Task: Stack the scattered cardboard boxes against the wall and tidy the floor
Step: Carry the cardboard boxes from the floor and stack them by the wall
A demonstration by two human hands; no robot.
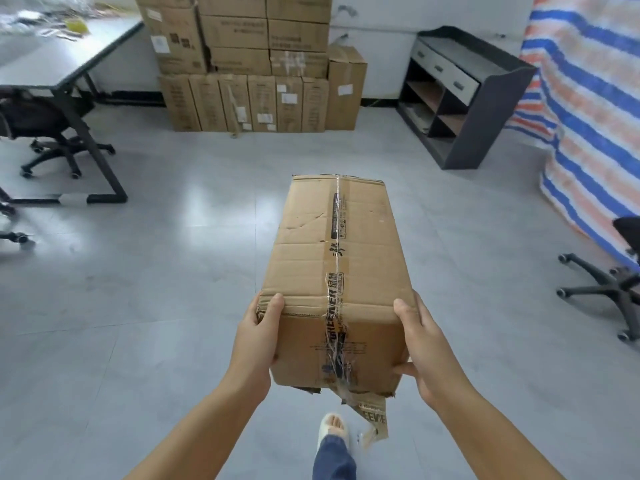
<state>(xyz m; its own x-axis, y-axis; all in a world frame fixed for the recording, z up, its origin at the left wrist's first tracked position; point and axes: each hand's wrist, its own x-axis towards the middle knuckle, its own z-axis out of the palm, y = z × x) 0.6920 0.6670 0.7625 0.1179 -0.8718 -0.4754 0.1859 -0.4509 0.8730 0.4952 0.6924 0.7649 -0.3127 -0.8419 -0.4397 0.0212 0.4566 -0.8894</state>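
A long, worn cardboard box (337, 258) with torn printed tape is held off the floor in front of me. My left hand (258, 336) grips its near left corner, thumb on top. My right hand (420, 344) grips the near right corner, thumb on top and fingers under the end face. A loose strip of tape (372, 415) dangles below the box. Straight ahead, a stack of cardboard boxes (256, 64) stands against the white wall, with a row of tall narrow boxes at the bottom.
A grey desk (59, 60) with clutter and an office chair (48, 133) stand at the left. A dark shelf unit (464, 98) sits at the right wall beside a striped tarp (588, 109). Another chair base (609, 289) is at the right. My sandalled foot (332, 427) is below the box.
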